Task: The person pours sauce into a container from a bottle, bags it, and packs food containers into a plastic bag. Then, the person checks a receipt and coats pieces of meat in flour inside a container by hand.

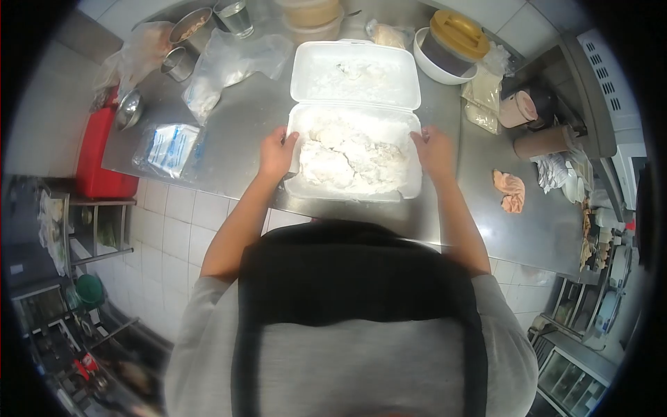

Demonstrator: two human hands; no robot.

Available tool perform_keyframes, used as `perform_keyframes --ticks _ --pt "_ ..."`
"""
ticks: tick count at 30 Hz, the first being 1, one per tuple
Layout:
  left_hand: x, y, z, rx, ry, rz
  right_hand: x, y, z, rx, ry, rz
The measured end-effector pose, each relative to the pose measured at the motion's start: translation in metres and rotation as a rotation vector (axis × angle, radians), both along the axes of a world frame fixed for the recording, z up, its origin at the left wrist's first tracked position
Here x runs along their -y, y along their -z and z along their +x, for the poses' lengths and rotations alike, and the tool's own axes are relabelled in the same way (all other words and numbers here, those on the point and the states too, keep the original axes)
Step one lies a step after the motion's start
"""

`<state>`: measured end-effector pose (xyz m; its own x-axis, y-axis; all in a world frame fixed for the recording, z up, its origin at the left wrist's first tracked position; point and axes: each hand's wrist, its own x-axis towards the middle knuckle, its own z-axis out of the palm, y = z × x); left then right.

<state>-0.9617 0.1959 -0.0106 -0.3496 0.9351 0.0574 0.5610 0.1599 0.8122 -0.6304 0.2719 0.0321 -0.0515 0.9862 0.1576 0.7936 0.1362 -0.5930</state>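
Observation:
A white foam box (356, 110) lies with its lid folded back on the steel table in front of me. Flour-coated pieces (326, 167) fill its lower half, and white powder dusts the inside of the lid. My left hand (278, 151) grips the left wall of the box, thumb over the rim. On the opposite side, my right hand (435, 151) holds the right wall the same way. The undersides of both hands' fingers are hidden behind the box walls.
Left on the steel table (243, 139) are a plastic bag of white powder (208, 90), a blue-and-white packet (170, 149) and metal bowls. At right sit a white bowl with a yellow-lidded container (458, 35) and an orange cloth (511, 190). Plastic tubs (313, 21) stand behind.

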Motion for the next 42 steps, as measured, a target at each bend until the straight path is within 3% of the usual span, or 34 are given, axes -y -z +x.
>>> perform_keyframes --ticks 4,7,9,10,12,17,24,30,33,42 --pt "0.003 -0.018 0.005 -0.035 -0.092 -0.029 0.011 -0.037 -0.004 -0.009 -0.151 0.042" --pt "0.004 -0.054 0.028 -0.370 0.010 0.348 0.012 -0.036 -0.006 0.020 -0.525 -0.040" --pt "-0.002 -0.071 0.054 -0.382 0.425 0.422 0.014 -0.032 -0.009 0.149 -0.712 -0.068" --pt "-0.004 -0.082 0.072 -0.401 0.608 0.343 0.015 -0.032 -0.013 0.161 -0.711 -0.116" --pt "-0.009 -0.082 0.106 -0.457 0.749 0.233 0.012 -0.032 -0.020 0.182 -0.714 -0.210" --pt "-0.022 -0.071 0.130 -0.679 0.763 -0.020 0.000 -0.020 -0.022 0.211 -0.709 -0.288" --pt "-0.019 -0.083 0.120 -0.608 0.843 -0.098 0.001 -0.017 -0.021 -0.011 -0.766 -0.503" --pt "-0.020 -0.079 0.117 -0.555 0.846 -0.115 -0.006 -0.004 -0.020 -0.451 -0.561 -0.933" --pt "-0.022 -0.081 0.118 -0.564 0.825 -0.148 -0.009 0.005 -0.016 -0.567 -0.586 -1.082" --pt "-0.019 -0.091 0.135 -0.676 0.761 -0.189 -0.008 0.005 -0.017 -0.641 -0.539 -0.954"
